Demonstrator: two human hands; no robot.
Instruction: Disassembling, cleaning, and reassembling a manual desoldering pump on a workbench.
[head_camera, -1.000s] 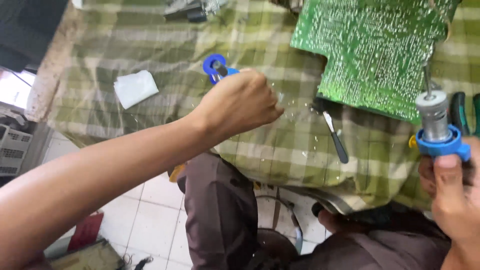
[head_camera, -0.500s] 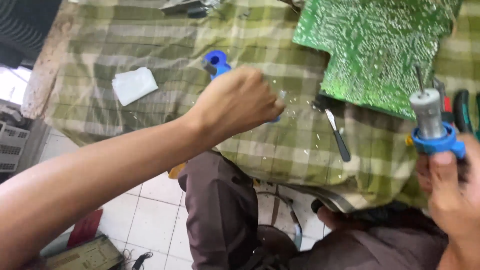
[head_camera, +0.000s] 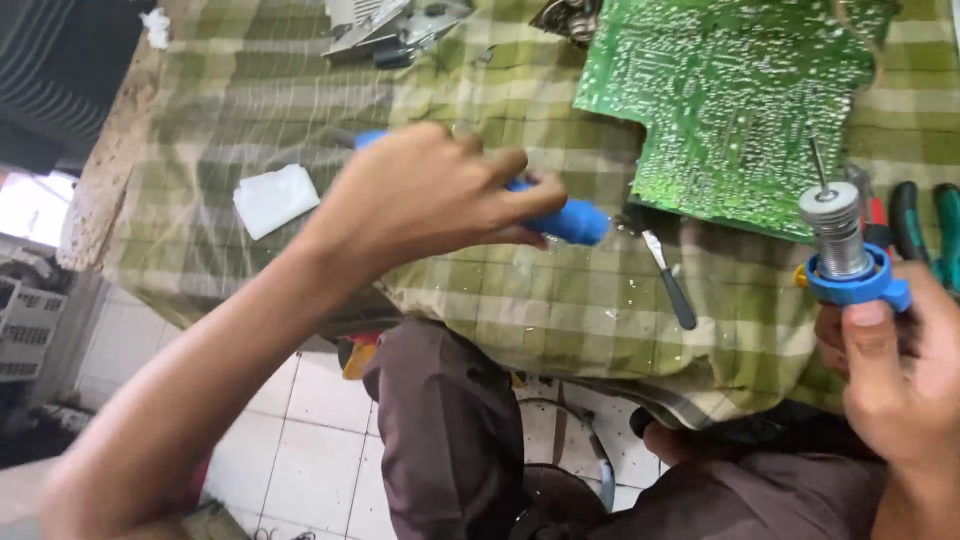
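Here, the checked cloth (head_camera: 300, 110) covers the table, and the green circuit board (head_camera: 730, 90) lies at its far right. Your left hand (head_camera: 430, 195) is clenched around a blue tool handle (head_camera: 570, 220), held above the cloth just left of the board. Your right hand (head_camera: 900, 370) grips a solder spool (head_camera: 840, 240) upright at the near right. A small knife (head_camera: 670, 280) lies between them, a white pad (head_camera: 275, 198) far left.
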